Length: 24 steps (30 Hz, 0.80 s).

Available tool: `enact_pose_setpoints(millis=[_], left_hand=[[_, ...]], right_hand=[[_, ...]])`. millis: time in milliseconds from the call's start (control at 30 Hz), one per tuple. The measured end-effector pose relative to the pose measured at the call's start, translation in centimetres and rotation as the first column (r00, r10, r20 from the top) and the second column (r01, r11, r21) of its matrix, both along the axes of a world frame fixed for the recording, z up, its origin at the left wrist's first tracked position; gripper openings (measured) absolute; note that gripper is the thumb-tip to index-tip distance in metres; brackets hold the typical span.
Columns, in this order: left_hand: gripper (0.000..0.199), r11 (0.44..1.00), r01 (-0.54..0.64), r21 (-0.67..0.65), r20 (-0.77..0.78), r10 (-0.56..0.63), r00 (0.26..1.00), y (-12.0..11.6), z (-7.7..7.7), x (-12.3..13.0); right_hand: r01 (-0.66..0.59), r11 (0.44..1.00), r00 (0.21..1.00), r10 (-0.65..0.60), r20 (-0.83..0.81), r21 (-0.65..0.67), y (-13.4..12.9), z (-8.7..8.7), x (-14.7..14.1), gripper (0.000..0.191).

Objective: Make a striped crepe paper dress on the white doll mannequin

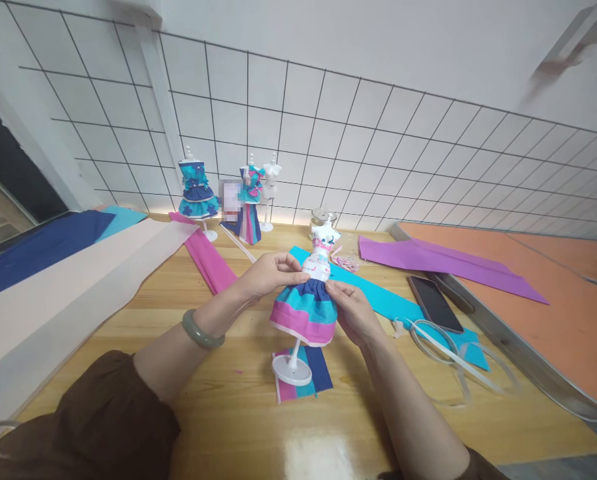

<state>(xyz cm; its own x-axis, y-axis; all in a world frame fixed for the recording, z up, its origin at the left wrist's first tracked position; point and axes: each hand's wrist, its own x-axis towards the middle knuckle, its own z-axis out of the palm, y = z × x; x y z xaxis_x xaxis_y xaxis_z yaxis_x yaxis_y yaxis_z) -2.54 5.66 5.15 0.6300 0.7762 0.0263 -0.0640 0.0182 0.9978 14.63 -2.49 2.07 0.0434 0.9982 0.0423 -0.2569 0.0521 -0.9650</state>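
Observation:
A small white mannequin [323, 239] on a round stand [292, 371] tilts over the table in front of me. Round its waist sits a gathered skirt [306, 310] with navy, turquoise and pink bands. My left hand [273, 273] pinches the skirt's waist on the left side, thumb and forefinger together. On the other side, my right hand [351, 307] grips the waist edge, its fingertips partly behind the cloth. Coloured marks and a pink band cover the mannequin's torso. Beneath the base lies a striped piece [321, 370] in pink, turquoise and navy.
Two dressed mannequins [194, 187] [251, 193] and a bare one [271, 183] stand at the back. Turquoise [378, 293], purple [428, 260] and magenta [208, 260] strips lie around. At right are a phone [434, 303] and coiled clear tape [436, 343]. Long pale cloth [78, 280] covers the left.

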Motion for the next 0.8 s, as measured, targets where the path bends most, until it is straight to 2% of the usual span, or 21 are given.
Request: enact_pose_setpoints(millis=[100, 233, 533, 667, 800], left_hand=[[0.032, 1.000, 0.009, 0.028, -0.002, -0.009, 1.000, -0.13, 0.07, 0.00], [0.031, 0.994, 0.005, 0.107, -0.020, -0.003, 1.000, -0.25, -0.01, 0.09], [0.030, 0.987, -0.029, 0.161, -0.033, 0.035, 0.999, -0.47, -0.24, 0.35], [0.032, 0.984, -0.035, 0.173, -0.039, 0.043, 0.998, -0.71, -0.43, 0.55], [0.033, 0.985, -0.047, 0.164, -0.050, 0.056, 0.997, -0.92, -0.35, 0.80]], right_hand=[[0.046, 0.999, 0.999, -0.047, 0.018, 0.025, 0.04, -0.23, -0.15, 0.024], [0.095, 0.995, 0.994, -0.096, 0.047, 0.038, 0.13, -0.52, -0.39, 0.030], [0.017, 1.000, 1.000, -0.018, 0.023, 0.025, 0.31, -0.79, -0.19, 0.031], [0.040, 0.999, 0.999, -0.041, -0.033, -0.034, 0.35, -0.82, -0.42, 0.028], [0.060, 0.986, 0.984, -0.084, -0.154, -0.156, 0.22, -0.23, -0.83, 0.026]])
